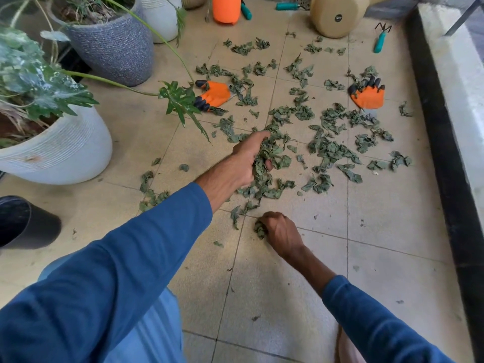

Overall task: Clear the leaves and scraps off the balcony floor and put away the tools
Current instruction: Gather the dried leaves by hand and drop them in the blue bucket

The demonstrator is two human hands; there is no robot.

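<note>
At mid-floor, left hand [246, 163] is clamped on a thick bunch of leaves [271, 157]. Fingers curl round it, tips mostly buried in the green, only the thumb end shows. Nearer the camera, right hand [281, 231] is fisted on a small wad [260, 229] of the same stuff, low at a tile joint, w/ fingers hidden under the knuckles. Both arms wear blue sleeves.

Loose leaves [330, 150] lie scattered over the floor [392, 231] beyond & right of both hands. Among them are 2 orange gloves w/ black tips. The left glove [216, 95] is partly behind a plant frond, and the right glove [369, 96] lies near the dark kerb.

Farther back, a teal-handled hand rake [381, 40] lies apart from the leaves. At the top edge, a teal tool handle [288, 6] has a head too dim to make out. An orange object [226, 9] is cut off by the frame, can't tell what it is. A beige pot [337, 17] lies on its side, partly cut off.

On the left stand a grey pot [112, 51], a white pot [62, 153] & a black pot [26, 224], the last two clipped by the edge.
</note>
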